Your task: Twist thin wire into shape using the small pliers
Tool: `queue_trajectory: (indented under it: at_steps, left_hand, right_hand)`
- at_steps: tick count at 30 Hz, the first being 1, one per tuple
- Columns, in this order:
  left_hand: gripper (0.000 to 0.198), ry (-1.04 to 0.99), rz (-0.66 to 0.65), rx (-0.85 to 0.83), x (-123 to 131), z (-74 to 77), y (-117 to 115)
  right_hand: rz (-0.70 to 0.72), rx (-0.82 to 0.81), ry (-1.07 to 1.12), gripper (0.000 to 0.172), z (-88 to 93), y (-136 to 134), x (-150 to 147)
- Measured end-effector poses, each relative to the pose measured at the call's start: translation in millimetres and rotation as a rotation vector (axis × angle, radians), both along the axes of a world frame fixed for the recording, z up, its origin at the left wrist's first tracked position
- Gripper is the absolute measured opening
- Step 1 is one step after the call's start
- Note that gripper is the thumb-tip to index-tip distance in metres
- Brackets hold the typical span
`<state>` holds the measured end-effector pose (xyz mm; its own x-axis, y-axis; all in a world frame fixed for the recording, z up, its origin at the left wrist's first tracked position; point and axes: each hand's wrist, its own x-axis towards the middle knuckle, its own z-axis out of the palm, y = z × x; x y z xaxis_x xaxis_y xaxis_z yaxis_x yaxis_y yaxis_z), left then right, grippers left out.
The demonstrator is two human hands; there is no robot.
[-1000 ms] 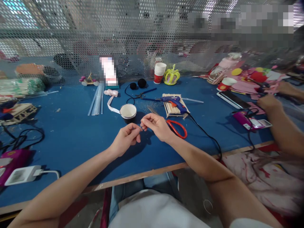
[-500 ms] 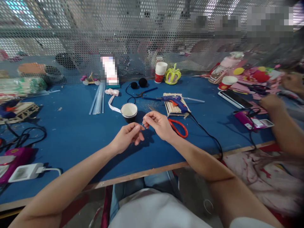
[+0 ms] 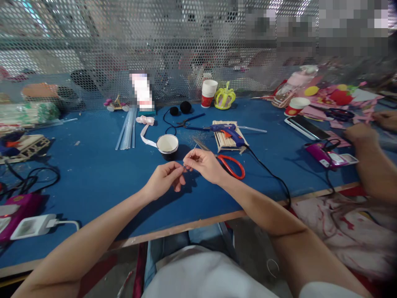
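Observation:
My left hand [image 3: 164,179] and my right hand [image 3: 203,164] meet over the blue table [image 3: 93,174], fingertips pinched together on a thin needle-like piece [image 3: 190,157] that sticks up between them. What the left fingers pinch is too small to name. Just behind the hands stands a white paper cup [image 3: 167,147]. Red-handled scissors [image 3: 229,165] lie right of my right hand.
A blue glue gun [image 3: 229,133] rests on a stack of wooden sticks [image 3: 221,140], its black cord running to the table's front edge. Glue sticks [image 3: 127,132], pink ribbon [image 3: 145,124], stacked cups [image 3: 208,94] and a yellow crown [image 3: 224,98] lie behind. Another person's arm [image 3: 369,161] is at right.
My hands stayed pinched together and shifted only slightly; the thin piece now tilts up to the right. The other person's hand at right moved a little.

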<state>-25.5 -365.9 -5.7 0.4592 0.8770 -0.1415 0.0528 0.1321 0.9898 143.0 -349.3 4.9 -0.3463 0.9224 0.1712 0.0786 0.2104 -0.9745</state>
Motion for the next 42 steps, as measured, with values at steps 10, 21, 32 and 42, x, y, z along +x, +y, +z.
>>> queue_trajectory:
  at_steps: [10, 21, 32, 42]
  left_hand:
    - [0.024, 0.005, 0.003, 0.018, 1.8, 0.2, -0.5]
    - [0.027, -0.026, -0.033, -0.066, -1.3, -1.7, 2.6]
    - [0.03, 0.049, -0.084, 0.032, -4.5, -3.6, 3.0]
    - [0.031, 0.424, -0.046, 0.498, -10.8, 7.5, 3.2]
  right_hand:
    - [0.007, 0.069, -0.102, 0.017, -4.5, -1.3, -1.7]
    - [0.01, 0.017, -0.028, 0.016, -3.0, 3.0, 2.3]
    - [0.047, -0.049, 0.022, 0.015, -0.2, 1.8, 1.8]
    - [-0.01, -0.037, 0.06, 0.015, 0.9, 3.3, 4.3]
